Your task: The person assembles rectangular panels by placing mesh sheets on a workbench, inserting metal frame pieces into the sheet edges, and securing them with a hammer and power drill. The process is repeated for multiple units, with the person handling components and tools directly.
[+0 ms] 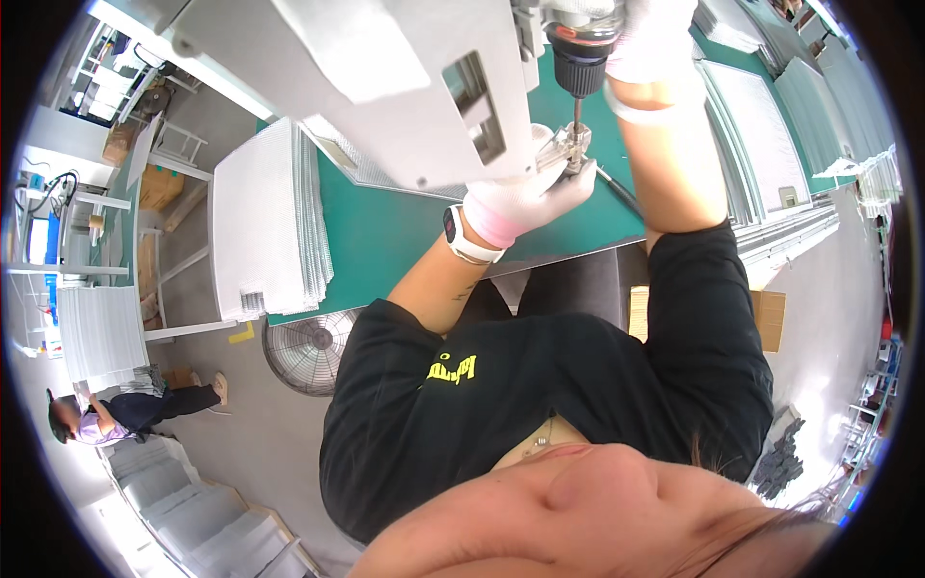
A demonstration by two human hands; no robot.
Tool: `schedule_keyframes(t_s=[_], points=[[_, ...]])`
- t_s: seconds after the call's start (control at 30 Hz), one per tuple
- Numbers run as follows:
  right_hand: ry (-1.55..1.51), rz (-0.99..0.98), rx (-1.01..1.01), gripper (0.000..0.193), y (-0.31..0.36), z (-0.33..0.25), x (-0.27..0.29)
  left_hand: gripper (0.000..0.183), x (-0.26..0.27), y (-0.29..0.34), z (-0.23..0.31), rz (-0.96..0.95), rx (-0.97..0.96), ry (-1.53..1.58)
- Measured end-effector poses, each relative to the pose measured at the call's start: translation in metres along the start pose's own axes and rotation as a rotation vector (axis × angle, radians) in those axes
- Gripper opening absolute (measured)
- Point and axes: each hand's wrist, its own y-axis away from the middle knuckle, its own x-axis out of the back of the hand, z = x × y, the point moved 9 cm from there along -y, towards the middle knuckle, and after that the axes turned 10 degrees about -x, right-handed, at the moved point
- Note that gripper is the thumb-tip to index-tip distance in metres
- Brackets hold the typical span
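My right hand (pixel 657 40), in a white and pink glove, is closed round a cordless drill (pixel 583 58) at the top of the view. The drill's black chuck points down toward me, and its thin bit reaches a small metal fitting (pixel 572 144). My left hand (pixel 535 199), gloved the same way, pinches that fitting from below and from the side. Both hands work at the right edge of a large pale grey housing (pixel 385 106) with a rectangular slot, which covers much of the upper middle. My right fingers are partly cut off by the frame edge.
A green-topped table (pixel 371 236) lies beneath. Stacked mesh panels (pixel 265 222) stand at its left, more white panels (pixel 756 135) at its right. A dark rod-like tool (pixel 620 190) lies beside my left hand. A floor fan (pixel 313 349) stands below; another person (pixel 145 409) is at far left.
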Motion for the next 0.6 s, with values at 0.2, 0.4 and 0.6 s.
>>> schedule_keyframes(t_s=[0.2, 0.4, 0.6], points=[[-0.368, -0.166, 0.003, 0.07, -0.007, 0.011, -0.026, 0.015, -0.002, 0.011, -0.006, -0.082, 0.201, 0.027], [-0.391, -0.037, -0.048, 0.068, 0.009, 0.028, -0.007, 0.016, -0.008, 0.025, -0.012, -0.071, 0.328, 0.09], [-0.125, 0.648, 0.256, 0.05, 0.065, 0.012, 0.073, 0.017, -0.03, 0.026, -0.018, -0.398, 0.655, 0.211]])
